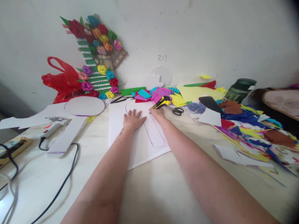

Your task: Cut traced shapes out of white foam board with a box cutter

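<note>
A white foam-like sheet (119,133) lies on the table in front of me, with a purple outline of a round top and a long strip drawn on it. My left hand (133,120) rests flat on the sheet, fingers spread, left of the strip outline. My right hand (158,112) is closed round a yellow and black utility knife (163,101), whose tip end is hidden by the fingers near the upper right of the outline. Black-handled scissors (177,111) lie just right of that hand.
Left: a white cut-out (84,106), glue gun (52,128), cable and power strip (16,147). Behind: paper flowers (100,74), red bag (65,77), coloured paper (161,93). Right: phone (210,104), green jar (241,90), heaped scraps (252,124).
</note>
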Action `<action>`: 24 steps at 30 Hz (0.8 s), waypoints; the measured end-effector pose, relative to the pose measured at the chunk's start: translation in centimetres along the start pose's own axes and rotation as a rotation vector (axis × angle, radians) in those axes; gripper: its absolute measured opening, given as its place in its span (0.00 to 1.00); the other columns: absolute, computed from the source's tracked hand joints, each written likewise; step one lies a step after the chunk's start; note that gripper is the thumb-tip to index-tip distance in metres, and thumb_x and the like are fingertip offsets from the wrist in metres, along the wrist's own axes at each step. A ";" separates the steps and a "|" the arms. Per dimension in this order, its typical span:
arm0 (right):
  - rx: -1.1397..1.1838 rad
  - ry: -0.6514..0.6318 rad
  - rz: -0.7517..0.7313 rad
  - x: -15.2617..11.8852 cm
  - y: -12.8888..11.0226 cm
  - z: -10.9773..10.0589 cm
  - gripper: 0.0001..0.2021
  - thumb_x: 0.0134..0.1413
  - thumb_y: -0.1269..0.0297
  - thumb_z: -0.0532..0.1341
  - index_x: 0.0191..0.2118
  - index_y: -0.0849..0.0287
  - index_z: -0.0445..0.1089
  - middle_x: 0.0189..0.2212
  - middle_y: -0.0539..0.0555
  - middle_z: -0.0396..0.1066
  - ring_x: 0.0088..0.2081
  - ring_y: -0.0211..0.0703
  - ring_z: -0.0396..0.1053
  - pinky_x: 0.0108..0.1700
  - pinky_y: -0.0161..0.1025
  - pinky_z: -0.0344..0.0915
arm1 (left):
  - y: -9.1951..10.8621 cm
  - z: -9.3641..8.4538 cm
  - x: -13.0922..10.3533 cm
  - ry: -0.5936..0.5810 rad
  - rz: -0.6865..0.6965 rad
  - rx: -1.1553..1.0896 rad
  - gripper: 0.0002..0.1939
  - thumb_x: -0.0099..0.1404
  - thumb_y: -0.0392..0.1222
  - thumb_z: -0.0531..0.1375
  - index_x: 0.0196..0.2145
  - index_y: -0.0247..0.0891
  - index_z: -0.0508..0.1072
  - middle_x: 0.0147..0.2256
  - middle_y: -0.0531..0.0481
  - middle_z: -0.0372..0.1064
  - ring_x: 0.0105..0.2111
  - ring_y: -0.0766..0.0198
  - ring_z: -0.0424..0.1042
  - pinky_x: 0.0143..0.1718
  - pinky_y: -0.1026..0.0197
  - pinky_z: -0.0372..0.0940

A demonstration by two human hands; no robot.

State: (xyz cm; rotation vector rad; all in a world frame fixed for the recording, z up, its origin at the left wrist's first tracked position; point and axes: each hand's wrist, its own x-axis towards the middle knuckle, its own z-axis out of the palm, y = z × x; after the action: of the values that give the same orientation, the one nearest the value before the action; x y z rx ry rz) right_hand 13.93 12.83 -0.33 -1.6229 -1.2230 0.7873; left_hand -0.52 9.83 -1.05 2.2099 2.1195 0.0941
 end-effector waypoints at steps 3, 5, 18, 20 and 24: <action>-0.018 -0.002 -0.012 0.1 0.1 0.0 0.07 0.40 0.66 0.61 0.29 0.62 0.69 0.33 0.58 0.74 0.38 0.45 0.72 0.41 0.37 0.68 | 0.0 -0.1 -0.1 0.005 0.002 0.000 0.37 0.61 0.68 0.38 0.63 0.53 0.48 0.66 0.53 0.35 0.64 0.51 0.34 0.61 0.42 0.36; -0.034 0.004 -0.010 0.3 0.2 0.1 0.07 0.40 0.66 0.61 0.29 0.62 0.69 0.33 0.59 0.74 0.38 0.46 0.72 0.41 0.38 0.68 | 0.1 -0.1 -0.1 0.004 0.000 -0.002 0.37 0.60 0.68 0.38 0.63 0.53 0.48 0.66 0.53 0.35 0.64 0.51 0.34 0.61 0.42 0.36; -0.018 0.011 0.011 0.0 0.1 0.0 0.06 0.39 0.67 0.61 0.27 0.62 0.69 0.32 0.58 0.74 0.38 0.47 0.72 0.40 0.38 0.68 | 0.1 -0.3 -0.2 -0.005 -0.004 -0.003 0.37 0.60 0.68 0.38 0.63 0.53 0.47 0.66 0.53 0.35 0.64 0.51 0.34 0.61 0.42 0.36; -0.005 0.012 0.006 0.0 0.1 0.0 0.05 0.39 0.67 0.61 0.27 0.62 0.68 0.32 0.58 0.74 0.38 0.47 0.72 0.40 0.38 0.68 | 0.1 -0.3 -0.2 -0.002 -0.005 0.000 0.37 0.60 0.68 0.38 0.63 0.53 0.47 0.66 0.53 0.35 0.64 0.51 0.34 0.61 0.42 0.36; -0.001 0.014 0.009 -0.1 0.0 -0.1 0.04 0.38 0.68 0.61 0.26 0.61 0.68 0.29 0.57 0.74 0.37 0.47 0.72 0.38 0.37 0.68 | 0.1 -0.2 -0.2 -0.001 -0.001 -0.004 0.37 0.61 0.68 0.38 0.63 0.53 0.47 0.66 0.53 0.34 0.64 0.51 0.34 0.61 0.42 0.36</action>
State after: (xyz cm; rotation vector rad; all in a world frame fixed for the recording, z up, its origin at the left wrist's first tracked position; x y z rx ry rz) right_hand 14.02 12.73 -0.32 -1.6337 -1.2067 0.7798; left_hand -0.47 9.66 -0.86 2.2065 2.1179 0.0969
